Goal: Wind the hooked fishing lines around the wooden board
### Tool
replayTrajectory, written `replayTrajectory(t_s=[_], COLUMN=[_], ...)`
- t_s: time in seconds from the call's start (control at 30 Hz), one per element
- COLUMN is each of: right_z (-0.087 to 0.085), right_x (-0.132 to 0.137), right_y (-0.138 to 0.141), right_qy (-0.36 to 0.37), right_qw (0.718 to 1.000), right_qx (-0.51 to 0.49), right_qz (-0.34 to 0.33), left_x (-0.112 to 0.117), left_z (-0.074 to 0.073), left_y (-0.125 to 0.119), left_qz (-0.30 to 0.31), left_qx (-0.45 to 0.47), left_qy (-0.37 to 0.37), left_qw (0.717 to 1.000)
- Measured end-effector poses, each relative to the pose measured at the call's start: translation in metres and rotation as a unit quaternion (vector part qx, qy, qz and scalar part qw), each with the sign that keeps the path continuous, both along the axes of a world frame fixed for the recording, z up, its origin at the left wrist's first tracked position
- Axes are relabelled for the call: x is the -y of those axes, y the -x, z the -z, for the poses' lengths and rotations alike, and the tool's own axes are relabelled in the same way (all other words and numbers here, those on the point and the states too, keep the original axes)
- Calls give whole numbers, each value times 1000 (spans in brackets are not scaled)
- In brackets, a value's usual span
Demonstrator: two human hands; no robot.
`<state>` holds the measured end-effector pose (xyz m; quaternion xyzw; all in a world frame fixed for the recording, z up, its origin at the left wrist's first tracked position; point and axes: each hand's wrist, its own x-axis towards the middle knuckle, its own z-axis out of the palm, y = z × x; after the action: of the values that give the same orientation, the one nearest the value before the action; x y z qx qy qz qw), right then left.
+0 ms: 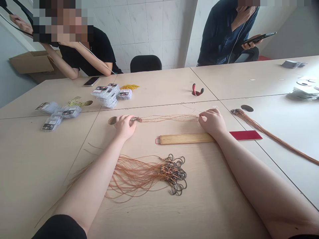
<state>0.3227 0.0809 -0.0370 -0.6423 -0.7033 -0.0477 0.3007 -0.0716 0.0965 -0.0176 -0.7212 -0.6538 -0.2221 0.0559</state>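
Observation:
My left hand (125, 126) is closed around a small bunch of fish hooks (136, 119), whose shanks poke out past the fingers. From it thin orange-brown lines (169, 117) run across to my right hand (213, 122), which pinches their far ends between thumb and fingers. Below my right forearm lies a flat strip (185, 138), ribbed and tan on the left, with a dark red end (245, 135). Nearer me, a loose heap of hooks (174, 174) rests on the table, its long lines (136, 172) trailing left under my left forearm.
A neat bundle of lines (271, 132) with hooks lies at right. Red-handled pliers (194, 89) stand in a table hole. Small clear packets (107, 94) are stacked at the back left, near a phone (91, 81). Two people are across the table (154, 93).

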Motion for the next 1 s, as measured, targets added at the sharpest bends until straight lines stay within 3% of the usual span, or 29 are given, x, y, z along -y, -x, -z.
replayTrajectory(t_s=[0.2, 0.6, 1.0], right_z=[0, -1, -1], right_x=[0, 0, 0], right_y=[0, 0, 0], right_qy=[-2, -2, 2], right_qw=[1000, 1000, 1000], right_qx=[2, 1, -12], right_qz=[-1, -2, -2], left_x=[2, -2, 3], left_z=[-1, 4, -2], left_y=[-2, 1, -3], left_qz=[-16, 20, 27], left_qx=[-16, -1, 0], left_qy=[-7, 4, 9], left_qw=[1000, 1000, 1000])
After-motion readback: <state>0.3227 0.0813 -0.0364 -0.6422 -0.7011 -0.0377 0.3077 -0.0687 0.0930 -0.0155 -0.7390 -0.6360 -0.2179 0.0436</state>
